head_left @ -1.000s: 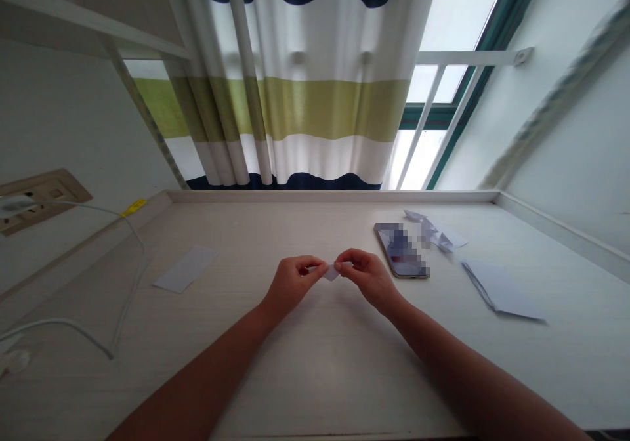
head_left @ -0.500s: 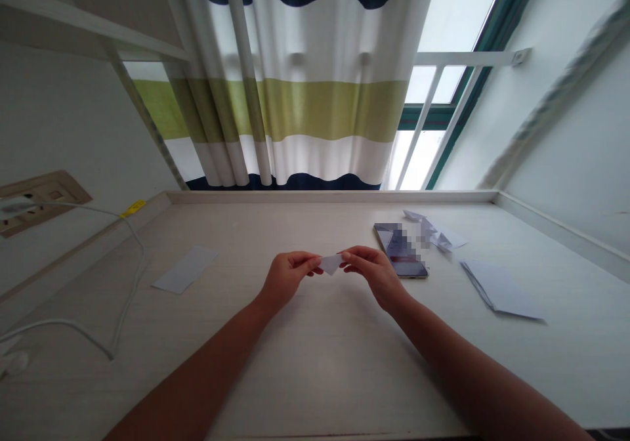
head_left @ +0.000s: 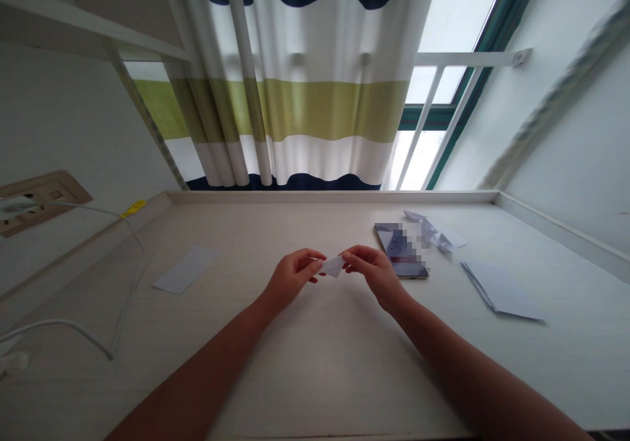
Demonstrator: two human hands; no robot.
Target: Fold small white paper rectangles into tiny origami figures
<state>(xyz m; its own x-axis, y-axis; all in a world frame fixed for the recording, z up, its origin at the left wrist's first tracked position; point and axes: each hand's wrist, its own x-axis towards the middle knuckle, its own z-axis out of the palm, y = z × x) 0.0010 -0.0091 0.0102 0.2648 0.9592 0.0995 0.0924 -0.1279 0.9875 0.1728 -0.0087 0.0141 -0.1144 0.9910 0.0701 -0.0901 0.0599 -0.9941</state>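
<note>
Folded paper (head_left: 333, 266) between both hands (head_left: 293, 279) (head_left: 374, 275)

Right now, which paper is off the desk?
The small white piece pinched between left hand and right hand; the strip and sheets lie on the desk.

Left hand (head_left: 291, 279) and right hand (head_left: 374, 273) farther apart, folded paper (head_left: 333, 266) more exposed.

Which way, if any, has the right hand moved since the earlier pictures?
Yes: the right hand, pinching the paper, has shifted slightly rightward, toward the phone lying on the desk.
</note>
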